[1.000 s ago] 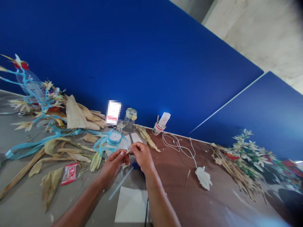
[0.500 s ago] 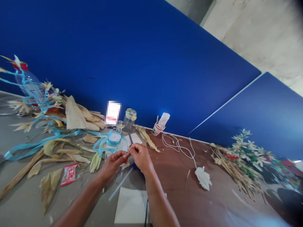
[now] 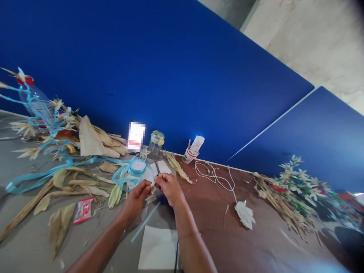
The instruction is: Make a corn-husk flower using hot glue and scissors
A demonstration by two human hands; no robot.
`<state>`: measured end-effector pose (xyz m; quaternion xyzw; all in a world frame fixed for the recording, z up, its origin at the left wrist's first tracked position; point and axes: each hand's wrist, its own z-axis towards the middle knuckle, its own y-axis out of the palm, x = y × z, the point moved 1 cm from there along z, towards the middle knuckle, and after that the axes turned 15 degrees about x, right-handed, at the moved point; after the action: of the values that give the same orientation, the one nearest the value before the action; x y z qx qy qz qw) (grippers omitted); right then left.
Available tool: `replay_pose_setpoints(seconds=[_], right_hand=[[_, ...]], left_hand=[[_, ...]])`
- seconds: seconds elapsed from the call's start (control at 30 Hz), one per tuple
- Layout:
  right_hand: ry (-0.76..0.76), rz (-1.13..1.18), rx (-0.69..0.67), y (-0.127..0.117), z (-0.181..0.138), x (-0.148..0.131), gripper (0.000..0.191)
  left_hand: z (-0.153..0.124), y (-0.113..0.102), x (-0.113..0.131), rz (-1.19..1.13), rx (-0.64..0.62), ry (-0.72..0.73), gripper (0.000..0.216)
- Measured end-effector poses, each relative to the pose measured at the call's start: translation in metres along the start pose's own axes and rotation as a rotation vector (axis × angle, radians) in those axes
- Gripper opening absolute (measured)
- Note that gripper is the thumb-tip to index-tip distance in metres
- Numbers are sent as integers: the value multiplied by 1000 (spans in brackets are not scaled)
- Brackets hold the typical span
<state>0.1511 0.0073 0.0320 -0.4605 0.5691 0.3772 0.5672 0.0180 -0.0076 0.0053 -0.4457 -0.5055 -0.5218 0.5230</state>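
Observation:
My left hand [image 3: 135,198] and my right hand [image 3: 170,188] meet over the table, fingertips pinched together on a small pale strip of dried husk [image 3: 152,184]. Both hands are closed on it. Just behind them lies a spool of light blue ribbon [image 3: 138,166] with loose ribbon trailing to the left. A thin pale blue stick [image 3: 145,223] lies under my wrists, beside a white sheet of paper [image 3: 157,248].
Dried corn husks [image 3: 91,142] and blue ribbon lie heaped at the left, with a plastic bottle [image 3: 35,100]. A glass jar [image 3: 156,142], a paper cup [image 3: 190,152], a white cable [image 3: 217,177], a white husk flower [image 3: 244,214] and a bundle of finished flowers [image 3: 295,189] stand along the blue partition.
My hands have drawn a little nearer to me and stayed pinched together on the husk strip. Nothing else on the table has moved.

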Motion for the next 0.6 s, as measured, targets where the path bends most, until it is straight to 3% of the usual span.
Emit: replay_pose_setpoints(seconds=[0.17, 0.6], right_hand=[[121, 74, -66, 2, -4, -7, 30], [181, 102, -95, 1, -6, -8, 13]], left_hand=[[2, -2, -9, 9, 96, 13, 27], [2, -1, -1, 2, 50, 62, 23]])
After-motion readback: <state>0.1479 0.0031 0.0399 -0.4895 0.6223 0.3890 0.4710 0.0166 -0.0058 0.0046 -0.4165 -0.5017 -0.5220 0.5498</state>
